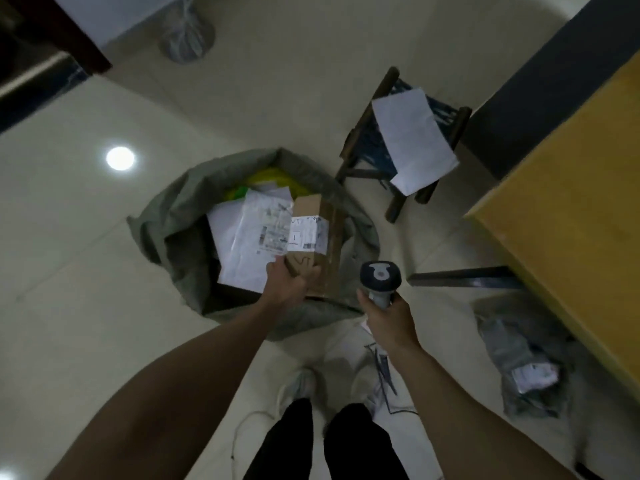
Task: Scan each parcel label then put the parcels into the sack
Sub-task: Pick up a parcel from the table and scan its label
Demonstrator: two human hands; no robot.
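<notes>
A grey sack (166, 216) stands open on the floor ahead of me. My left hand (285, 277) grips the near end of a brown cardboard parcel (330, 237) with a white label, held over the sack's mouth. Inside the sack lie a white mailer (249, 244) with a printed label, other white packets and something yellow-green (266, 178). My right hand (388, 315) holds a grey handheld scanner (380, 275) by its handle, to the right of the sack, its head pointing away from me.
A small wooden stool (360, 147) with a white mailer (412, 133) on it stands beyond the sack to the right. A yellow table (568, 209) fills the right side. A grey plastic parcel (519, 358) lies on the floor by the table. My feet are below.
</notes>
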